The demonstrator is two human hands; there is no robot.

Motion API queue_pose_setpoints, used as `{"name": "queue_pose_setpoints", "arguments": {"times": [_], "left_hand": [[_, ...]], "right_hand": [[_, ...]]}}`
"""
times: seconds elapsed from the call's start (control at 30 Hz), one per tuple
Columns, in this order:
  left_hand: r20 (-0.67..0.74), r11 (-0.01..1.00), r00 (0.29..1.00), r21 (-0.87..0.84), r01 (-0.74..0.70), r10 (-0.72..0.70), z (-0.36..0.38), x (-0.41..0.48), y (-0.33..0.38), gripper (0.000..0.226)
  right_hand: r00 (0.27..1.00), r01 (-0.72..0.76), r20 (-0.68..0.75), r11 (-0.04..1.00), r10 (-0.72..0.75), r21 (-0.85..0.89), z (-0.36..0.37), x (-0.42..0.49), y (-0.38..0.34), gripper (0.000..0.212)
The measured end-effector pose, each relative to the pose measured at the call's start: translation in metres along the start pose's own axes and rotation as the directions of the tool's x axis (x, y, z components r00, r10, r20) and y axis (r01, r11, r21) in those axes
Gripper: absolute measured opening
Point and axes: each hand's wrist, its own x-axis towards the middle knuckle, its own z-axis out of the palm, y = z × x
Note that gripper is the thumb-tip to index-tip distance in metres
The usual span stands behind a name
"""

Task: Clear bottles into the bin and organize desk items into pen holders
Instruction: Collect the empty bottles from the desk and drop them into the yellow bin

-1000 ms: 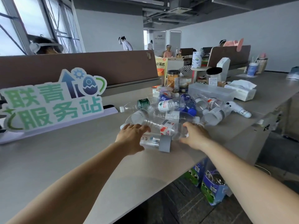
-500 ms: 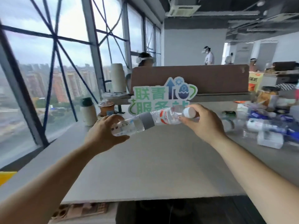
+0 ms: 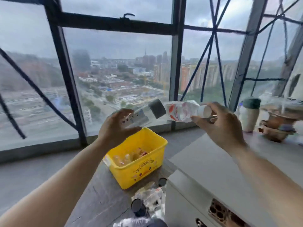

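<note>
My left hand point(image 3: 114, 128) grips a clear bottle with a grey cap point(image 3: 156, 108), held on its side in the air. Beside it, my right hand point(image 3: 224, 126) holds a clear bottle with a red-and-white label point(image 3: 178, 112) near its white cap end. The two bottles lie almost end to end, above the far side of a yellow bin point(image 3: 144, 171). The bin stands on the floor by the window, with several bottles lying inside it.
The grey desk point(image 3: 205, 161) fills the right side, its corner next to the bin. On its far end stand a white container with a green lid point(image 3: 249, 115) and brown cups point(image 3: 275, 128). Crumpled bottles and dark caps point(image 3: 147, 199) lie on the floor below the bin.
Both hands lifted the two bottles from the pile on the desk and swung left with my view. They now hang over the yellow bin by the window.
</note>
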Motion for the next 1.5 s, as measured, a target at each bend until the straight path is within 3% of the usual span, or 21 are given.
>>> {"name": "queue_pose_setpoints", "arguments": {"times": [0.13,0.27,0.47,0.53,0.6,0.63,0.67,0.77,0.9,1.03,1.23,1.5], "left_hand": [[-0.042,0.994,0.997,0.086,0.066,-0.063,-0.021,0.008,-0.045,0.08],[-0.062,0.988,0.992,0.103,0.115,-0.109,-0.023,0.019,-0.076,0.066],[-0.118,0.974,0.992,0.217,0.071,-0.046,-0.01,0.083,-0.099,0.065],[-0.071,0.877,0.993,0.465,0.119,-0.097,-0.001,0.132,-0.105,0.068],[0.083,0.725,0.948,0.666,0.176,-0.306,0.012,0.166,-0.11,0.075],[0.124,0.694,0.926,0.699,0.173,-0.356,0.018,0.176,-0.115,0.076],[0.151,0.688,0.922,0.71,0.151,-0.358,0.023,0.18,-0.122,0.078],[0.187,0.71,0.922,0.693,0.121,-0.339,0.031,0.163,-0.145,0.082],[0.217,0.745,0.895,0.646,0.169,-0.391,0.04,0.137,-0.157,0.081],[0.24,0.824,0.918,0.55,0.14,-0.316,0.045,0.112,-0.134,0.079],[0.321,0.96,0.935,0.273,0.062,-0.152,0.055,0.064,-0.058,0.074],[0.412,0.975,0.893,0.046,-0.219,0.182,0.111,0.022,0.098,0.062]], "right_hand": [[0.998,0.053,0.039,0.994,-0.057,0.095,0.071,0.011,-0.014,0.04],[0.997,0.054,0.041,0.992,-0.059,0.111,0.118,0.014,-0.011,0.041],[0.999,0.028,-0.026,0.997,-0.027,0.069,0.175,0.063,-0.004,0.044],[0.989,-0.049,0.138,0.998,0.053,-0.033,0.211,0.098,0.001,0.058],[0.84,-0.12,0.484,0.954,0.245,-0.274,0.244,0.12,0.006,0.084],[0.773,-0.119,0.557,0.931,0.305,-0.344,0.257,0.125,0.01,0.092],[0.756,-0.113,0.573,0.925,0.316,-0.362,0.265,0.127,0.013,0.092],[0.784,-0.063,0.565,0.94,0.255,-0.336,0.27,0.113,0.03,0.08],[0.748,-0.131,0.581,0.929,0.321,-0.345,0.262,0.09,0.051,0.069],[0.746,-0.136,0.598,0.946,0.293,-0.294,0.234,0.075,0.053,0.065],[0.764,-0.129,0.613,0.978,0.202,-0.161,0.151,0.047,0.049,0.064],[0.873,-0.13,0.416,0.944,0.254,-0.304,-0.033,-0.017,0.062,0.063]]}}
